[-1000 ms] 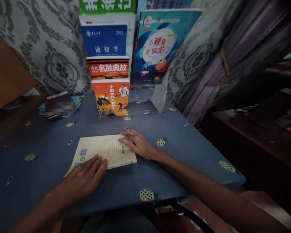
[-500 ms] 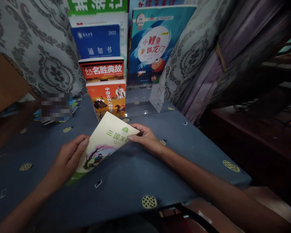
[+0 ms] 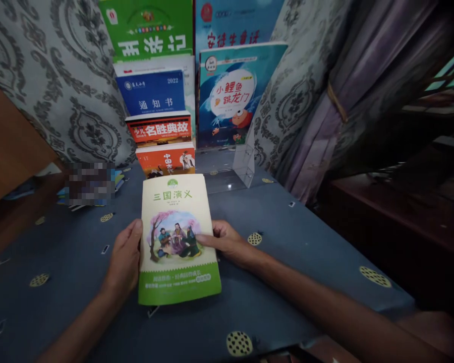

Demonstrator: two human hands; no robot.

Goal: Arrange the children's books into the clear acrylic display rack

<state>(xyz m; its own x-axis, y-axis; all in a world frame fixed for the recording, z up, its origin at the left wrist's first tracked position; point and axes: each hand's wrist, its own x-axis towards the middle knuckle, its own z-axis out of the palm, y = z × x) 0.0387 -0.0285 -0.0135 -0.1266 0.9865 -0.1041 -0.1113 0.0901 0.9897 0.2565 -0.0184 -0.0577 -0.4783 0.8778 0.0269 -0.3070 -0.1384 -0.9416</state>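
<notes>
A cream and green book (image 3: pixel 174 280) with a picture of robed figures on its cover is held upright above the table, its front towards me. My right hand (image 3: pixel 229 242) is closed on its right edge, thumb on the cover and fingers behind. At the opposite edge my left hand (image 3: pixel 126 254) grips the book, thumb along the side and its other fingers mostly hidden. Just behind it, a clear acrylic rack (image 3: pixel 244 166) carries an orange book (image 3: pixel 155 160), a red book (image 3: pixel 164 130), a blue booklet (image 3: pixel 151 93) and a teal book (image 3: pixel 227 96).
At the rack's back stand a green book (image 3: pixel 151 30) and a light blue one (image 3: pixel 234 22). Left on the blue tablecloth (image 3: pixel 280 282) lies a partly blurred stack of books (image 3: pixel 91 186). Patterned curtains (image 3: pixel 87 101) hang behind, with a tied purple curtain (image 3: pixel 318 116) to the right.
The book has turned from a slant to upright, its cover now facing me in full. Both hands have kept hold of it. The view has tilted up, showing more of the rear books.
</notes>
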